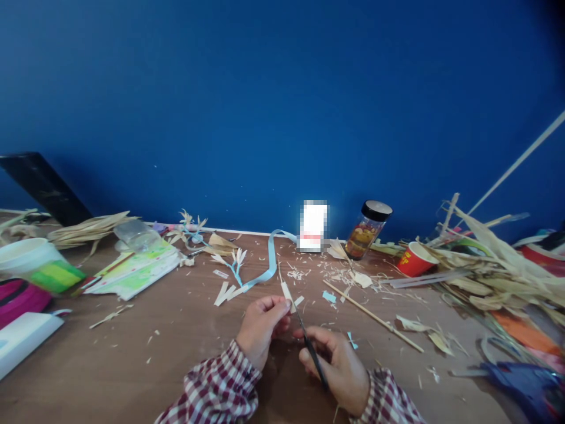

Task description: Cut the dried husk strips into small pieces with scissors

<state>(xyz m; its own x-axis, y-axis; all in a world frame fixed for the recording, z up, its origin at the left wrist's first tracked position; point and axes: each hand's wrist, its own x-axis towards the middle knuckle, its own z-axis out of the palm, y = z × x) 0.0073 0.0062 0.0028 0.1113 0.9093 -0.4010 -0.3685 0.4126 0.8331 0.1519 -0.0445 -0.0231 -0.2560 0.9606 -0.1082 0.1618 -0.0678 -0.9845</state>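
My left hand is closed in a pinch on a narrow pale straw strip that sticks up and away from the fingers. My right hand is wrapped round black scissors, whose blades point up toward the strip near my left fingertips. Both hands hover just above the brown table, close together at the lower middle. Checked red and white sleeves cover both wrists.
A light blue ribbon, straw scraps and a thin wooden stick lie beyond the hands. A black-lidded jar and red paper cup stand at the back right beside a heap of dried husks. A blue tool lies front right. Tubs and papers sit left.
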